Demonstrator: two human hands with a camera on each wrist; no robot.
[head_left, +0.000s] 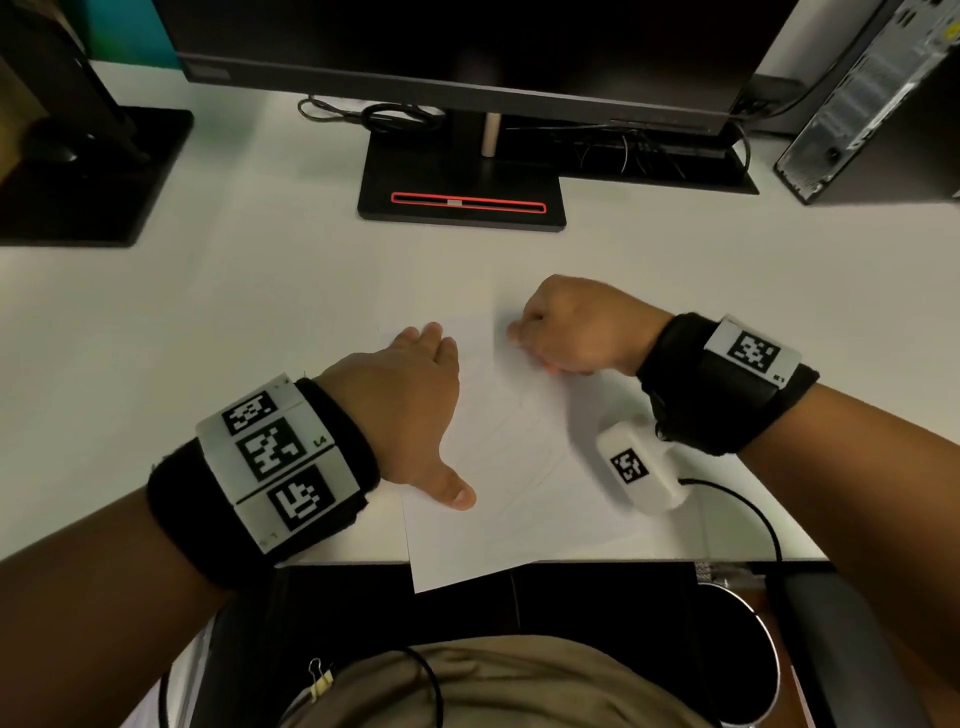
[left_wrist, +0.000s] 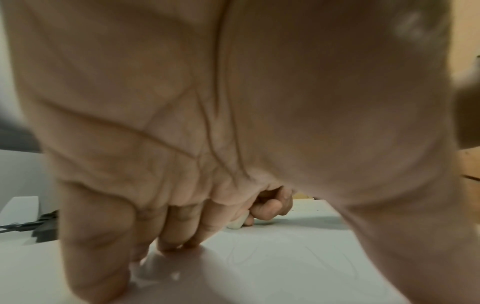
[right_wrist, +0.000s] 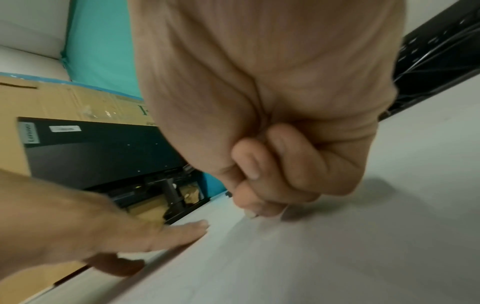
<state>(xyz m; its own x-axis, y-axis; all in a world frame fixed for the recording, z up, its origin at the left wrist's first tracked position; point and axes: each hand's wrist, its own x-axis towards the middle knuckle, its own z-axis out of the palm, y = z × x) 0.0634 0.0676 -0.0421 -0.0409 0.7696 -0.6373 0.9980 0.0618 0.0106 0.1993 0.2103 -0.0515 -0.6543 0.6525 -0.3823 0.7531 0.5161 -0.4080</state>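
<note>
A white sheet of paper (head_left: 519, 493) with faint pencil lines lies on the white desk (head_left: 208, 322), its near corner hanging over the front edge. My left hand (head_left: 415, 389) lies flat on the sheet's left side, fingers straight and thumb spread, pressing it down; the left wrist view shows its fingertips (left_wrist: 176, 240) on the paper (left_wrist: 285, 267). My right hand (head_left: 561, 327) is curled at the sheet's far end, pinching a small white eraser (right_wrist: 251, 214) against the paper (right_wrist: 311, 257). The eraser (left_wrist: 237, 223) also shows under that hand from the left wrist.
A black monitor stand (head_left: 462, 192) with a red slot stands behind the paper, with cables (head_left: 395, 117) behind it. Another black base (head_left: 93, 176) sits far left and a computer tower (head_left: 872, 104) far right. A bin (head_left: 737, 654) stands below the desk's front edge.
</note>
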